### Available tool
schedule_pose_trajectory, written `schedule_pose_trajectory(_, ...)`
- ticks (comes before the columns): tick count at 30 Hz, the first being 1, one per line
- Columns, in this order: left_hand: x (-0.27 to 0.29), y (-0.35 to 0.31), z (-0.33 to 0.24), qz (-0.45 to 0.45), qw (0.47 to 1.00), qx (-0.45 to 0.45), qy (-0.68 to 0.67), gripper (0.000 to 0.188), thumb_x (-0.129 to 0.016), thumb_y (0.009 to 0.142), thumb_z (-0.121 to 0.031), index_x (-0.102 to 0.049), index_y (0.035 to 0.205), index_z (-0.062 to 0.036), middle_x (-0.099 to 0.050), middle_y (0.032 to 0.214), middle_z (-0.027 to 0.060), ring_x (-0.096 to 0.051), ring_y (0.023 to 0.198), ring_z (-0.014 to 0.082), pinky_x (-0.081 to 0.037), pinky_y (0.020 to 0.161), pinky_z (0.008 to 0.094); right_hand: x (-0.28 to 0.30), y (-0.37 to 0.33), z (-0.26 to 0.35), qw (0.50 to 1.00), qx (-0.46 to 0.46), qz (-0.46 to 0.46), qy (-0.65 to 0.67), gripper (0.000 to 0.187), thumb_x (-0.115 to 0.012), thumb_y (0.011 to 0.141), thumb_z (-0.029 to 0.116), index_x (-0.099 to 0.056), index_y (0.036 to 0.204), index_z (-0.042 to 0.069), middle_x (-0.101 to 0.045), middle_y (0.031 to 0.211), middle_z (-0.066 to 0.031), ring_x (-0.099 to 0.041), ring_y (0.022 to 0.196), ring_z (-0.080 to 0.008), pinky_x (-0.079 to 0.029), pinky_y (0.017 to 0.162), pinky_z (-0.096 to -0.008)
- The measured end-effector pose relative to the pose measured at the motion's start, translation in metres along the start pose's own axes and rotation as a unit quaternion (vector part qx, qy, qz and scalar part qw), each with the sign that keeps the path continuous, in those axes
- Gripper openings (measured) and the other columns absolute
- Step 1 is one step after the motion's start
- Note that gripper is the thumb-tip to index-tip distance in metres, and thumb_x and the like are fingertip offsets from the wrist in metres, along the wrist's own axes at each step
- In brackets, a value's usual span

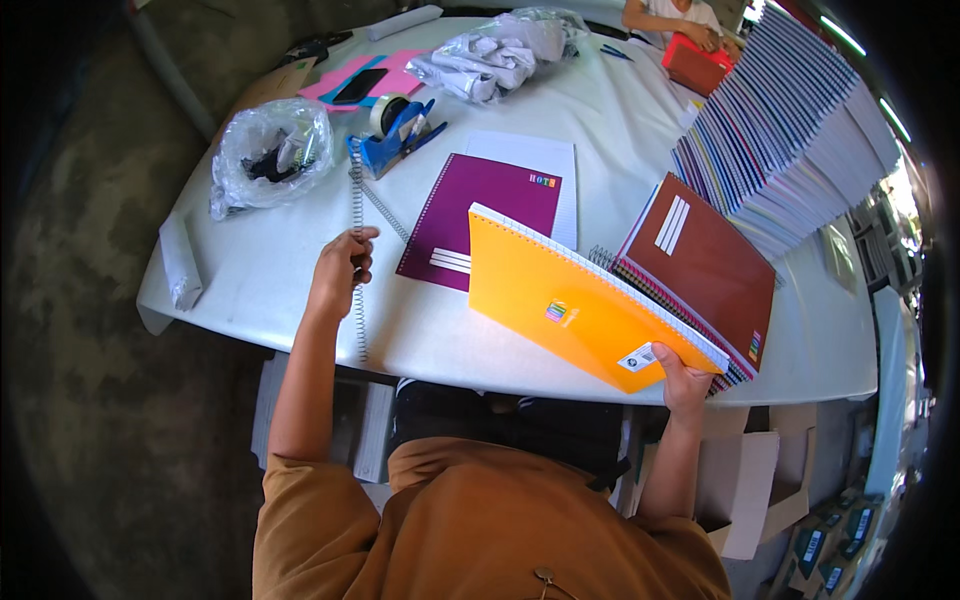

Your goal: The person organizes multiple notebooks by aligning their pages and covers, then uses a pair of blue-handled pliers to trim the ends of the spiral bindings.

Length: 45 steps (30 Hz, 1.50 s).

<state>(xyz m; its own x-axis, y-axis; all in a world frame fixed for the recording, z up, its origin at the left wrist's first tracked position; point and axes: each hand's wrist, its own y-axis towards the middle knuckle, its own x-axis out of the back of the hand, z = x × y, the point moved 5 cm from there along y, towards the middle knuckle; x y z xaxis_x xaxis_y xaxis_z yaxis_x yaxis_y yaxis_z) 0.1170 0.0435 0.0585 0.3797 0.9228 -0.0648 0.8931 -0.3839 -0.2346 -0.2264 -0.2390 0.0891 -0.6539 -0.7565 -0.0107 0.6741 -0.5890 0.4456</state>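
My left hand (344, 268) pinches a long thin spiral binding coil (362, 325), which hangs nearly straight above and below my fingers. In my right hand (685, 380) is a yellow-orange notebook (540, 290), gripped at its lower right corner with the thumb on the cover and tilted up off the table. No coil shows along its top edge. A purple notebook cover (490, 200) lies flat behind it, partly over white lined sheets (568, 190). Another loose coil (382, 208) rests beside the purple cover. To the right, a brown notebook (705, 255) tops a small pile of coil-bound notebooks.
A tall leaning stack of spiral notebooks (790, 120) stands at the right. A blue tape dispenser (395, 140), a clear plastic bag (270, 160), a phone (360, 86) and bundled plastic (490, 60) lie farther back. Another person's hands (705, 38) hold a red item across the table.
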Motion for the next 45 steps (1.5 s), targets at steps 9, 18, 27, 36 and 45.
schedule_pose_trajectory(9, -0.072, -0.069, -0.08, 0.249, 0.936, -0.227, 0.104, 0.032, -0.042, 0.097, -0.031, -0.054, 0.093, -0.0022, -0.049, 0.08, -0.0012, -0.034, 0.065, 0.0056, -0.033, 0.061, 0.0182, -0.006, 0.004, 0.0, 1.0, 0.0, 0.005, -0.015, 0.033, -0.065, 0.08, 0.001, -0.058, 0.112, 0.004, -0.061, 0.11, -0.0089, -0.058, 0.101, -0.0157, -0.044, 0.09, -0.0277)
schedule_pose_trajectory(18, -0.086, -0.072, -0.081, 0.27, 0.928, -0.226, 0.122, 0.031, -0.037, 0.081, -0.004, -0.052, 0.109, -0.0014, -0.048, 0.081, 0.0028, -0.041, 0.067, 0.008, -0.035, 0.062, 0.0205, 0.0, 0.001, -0.001, 0.999, -0.025, -0.02, 0.009, 0.021, -0.066, 0.08, 0.001, -0.063, 0.101, -0.001, -0.066, 0.095, -0.0085, -0.062, 0.085, -0.0136, -0.05, 0.076, -0.0259)
schedule_pose_trajectory(27, -0.104, -0.077, -0.086, 0.225, 0.906, -0.265, 0.24, 0.034, -0.042, 0.097, -0.032, -0.052, 0.085, -0.0022, -0.036, 0.063, -0.0041, -0.026, 0.053, 0.0029, -0.02, 0.048, 0.0209, -0.006, 0.013, 0.006, 0.998, -0.038, 0.041, 0.01, 0.018, -0.067, 0.081, 0.007, -0.066, 0.098, 0.001, -0.068, 0.089, -0.0072, -0.059, 0.076, -0.0095, -0.047, 0.068, -0.0233)
schedule_pose_trajectory(36, -0.085, -0.071, -0.086, 0.167, 0.917, -0.282, 0.226, 0.029, -0.041, 0.097, -0.027, -0.05, 0.083, -0.0034, -0.042, 0.069, -0.0023, -0.033, 0.059, 0.0052, -0.028, 0.053, 0.0206, -0.014, 0.017, 0.004, 0.999, -0.028, 0.025, 0.032, 0.017, -0.068, 0.079, 0.005, -0.066, 0.096, 0.002, -0.067, 0.087, -0.0054, -0.058, 0.076, -0.0087, -0.048, 0.069, -0.0246)
schedule_pose_trajectory(45, -0.09, -0.067, -0.098, 0.201, 0.891, -0.291, 0.285, 0.032, -0.047, 0.096, -0.028, -0.054, 0.081, -0.0001, -0.045, 0.069, -0.0013, -0.038, 0.064, 0.0068, -0.035, 0.059, 0.0222, -0.01, 0.009, 0.007, 0.999, -0.034, -0.01, 0.027, 0.023, -0.068, 0.08, 0.005, -0.064, 0.102, 0.001, -0.066, 0.098, -0.0103, -0.064, 0.088, -0.0162, -0.053, 0.072, -0.0253)
